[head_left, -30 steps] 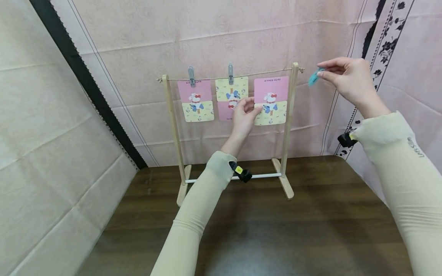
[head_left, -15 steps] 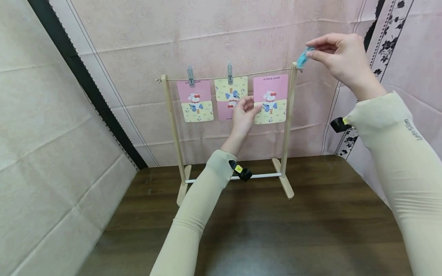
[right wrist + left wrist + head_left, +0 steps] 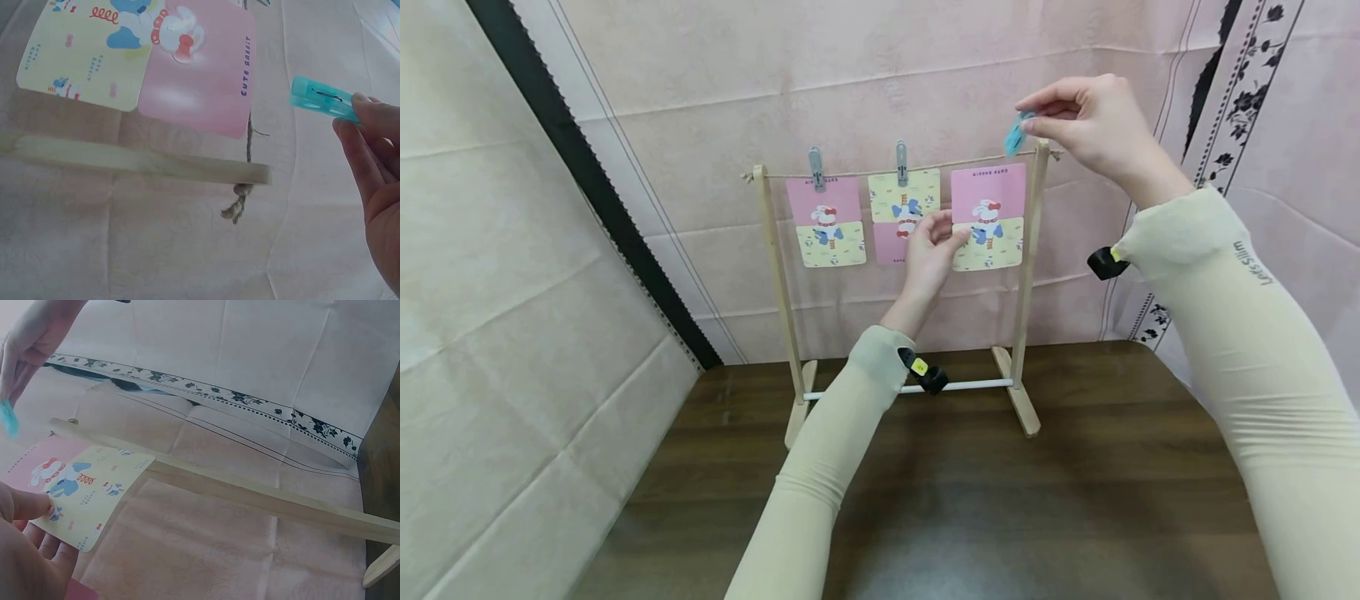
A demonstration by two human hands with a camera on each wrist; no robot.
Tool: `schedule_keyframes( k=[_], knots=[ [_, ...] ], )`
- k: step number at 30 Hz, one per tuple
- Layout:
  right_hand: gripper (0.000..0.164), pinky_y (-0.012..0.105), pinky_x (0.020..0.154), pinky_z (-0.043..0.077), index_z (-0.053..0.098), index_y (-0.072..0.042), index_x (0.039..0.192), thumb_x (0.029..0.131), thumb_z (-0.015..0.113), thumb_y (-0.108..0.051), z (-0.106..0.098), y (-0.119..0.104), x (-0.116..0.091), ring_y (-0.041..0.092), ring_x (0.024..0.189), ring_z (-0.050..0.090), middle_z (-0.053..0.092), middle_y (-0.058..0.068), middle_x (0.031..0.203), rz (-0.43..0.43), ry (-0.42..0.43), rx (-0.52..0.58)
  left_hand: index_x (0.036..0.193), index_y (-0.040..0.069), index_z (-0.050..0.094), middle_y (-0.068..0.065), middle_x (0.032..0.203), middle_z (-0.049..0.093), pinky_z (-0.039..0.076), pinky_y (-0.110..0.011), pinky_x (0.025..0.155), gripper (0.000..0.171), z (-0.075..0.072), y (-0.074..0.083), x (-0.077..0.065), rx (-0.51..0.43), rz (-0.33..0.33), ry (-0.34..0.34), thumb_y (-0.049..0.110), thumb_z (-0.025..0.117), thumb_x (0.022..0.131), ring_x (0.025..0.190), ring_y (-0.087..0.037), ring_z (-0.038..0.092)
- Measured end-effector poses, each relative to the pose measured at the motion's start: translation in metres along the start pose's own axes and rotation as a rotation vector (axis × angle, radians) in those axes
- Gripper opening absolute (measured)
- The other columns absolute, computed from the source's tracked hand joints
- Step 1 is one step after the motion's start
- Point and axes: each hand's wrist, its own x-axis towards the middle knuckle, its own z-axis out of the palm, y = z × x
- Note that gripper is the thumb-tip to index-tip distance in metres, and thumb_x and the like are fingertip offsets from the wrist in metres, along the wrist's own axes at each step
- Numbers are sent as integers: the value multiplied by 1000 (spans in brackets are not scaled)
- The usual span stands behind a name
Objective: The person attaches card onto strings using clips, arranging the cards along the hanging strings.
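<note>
My left hand (image 3: pixel 931 258) pinches the left edge of a pink and yellow rabbit card (image 3: pixel 988 187) between thumb and fingers. The card stands upright, its top edge just under the string (image 3: pixel 958 161) near the rack's right post. In my right hand (image 3: pixel 1093 125) a turquoise clothespin (image 3: pixel 1017 135) is pinched at one end, tip pointing down, a little above the string and the card's top right corner. The right wrist view shows this clothespin (image 3: pixel 322 98) apart from the card (image 3: pixel 194 69), with its metal spring visible.
Two more cards hang from the string by grey-blue clothespins: a pink-topped card (image 3: pixel 825 237) at left and a yellow-topped card (image 3: pixel 887 200) in the middle. The wooden rack's right post (image 3: pixel 1028 275) rises beside my held card. The rack stands on a dark wooden table (image 3: pixel 970 517).
My right hand has moved up and then left with the clothespin, from right of the rack to over the string. The left hand keeps its hold on the card, nearly still.
</note>
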Motion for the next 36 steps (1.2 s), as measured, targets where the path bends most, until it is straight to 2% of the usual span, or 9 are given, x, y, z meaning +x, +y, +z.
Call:
schedule_keyframes(
  k=[3,10,12,17,22,28,36],
  knots=[
    [26,12,64,47,74,-4,115,91,77,-14,3,0,3,5,80,66,71,-14,88,7,-19,-40,119,1,63,-12,108,71,54,-24,80,29,1,1,0,1,2,7,-1,71,91,96,-15,65],
    [29,13,61,45,74,-3,117,91,77,-17,9,0,11,4,77,64,70,-15,86,23,-59,-103,116,-2,63,-16,108,71,54,-25,80,28,5,1,0,-43,15,3,-5,71,90,96,-17,65],
    [30,14,62,45,74,-3,118,91,77,-17,10,1,13,3,78,64,71,-14,86,24,-71,-120,116,-2,63,-15,109,71,55,-25,80,28,5,1,1,-49,11,-3,-5,71,90,96,-17,65],
    [33,13,74,48,72,-3,121,93,75,-19,14,2,18,2,84,66,72,-11,92,51,-111,-162,118,0,63,-13,110,71,54,-25,81,29,7,0,2,-48,-10,-11,-4,70,91,97,-16,65],
    [35,15,75,47,71,-6,125,94,74,-22,16,1,20,5,87,66,72,-8,97,78,-142,-218,118,0,63,-12,109,71,54,-25,81,28,7,-1,2,-39,-11,0,-3,70,91,97,-16,65],
    [35,18,76,44,70,-7,126,96,72,-25,16,0,22,4,86,63,73,-4,101,68,-159,-282,117,1,63,-11,108,71,53,-24,80,27,7,-2,3,-41,-4,4,-3,70,91,96,-15,64],
    [34,19,74,44,71,-7,126,96,71,-25,14,-3,23,4,86,63,71,-8,97,83,-137,-263,117,-1,63,-13,107,71,53,-24,81,28,8,-2,4,-45,14,5,-5,70,90,95,-14,64]
  ],
)
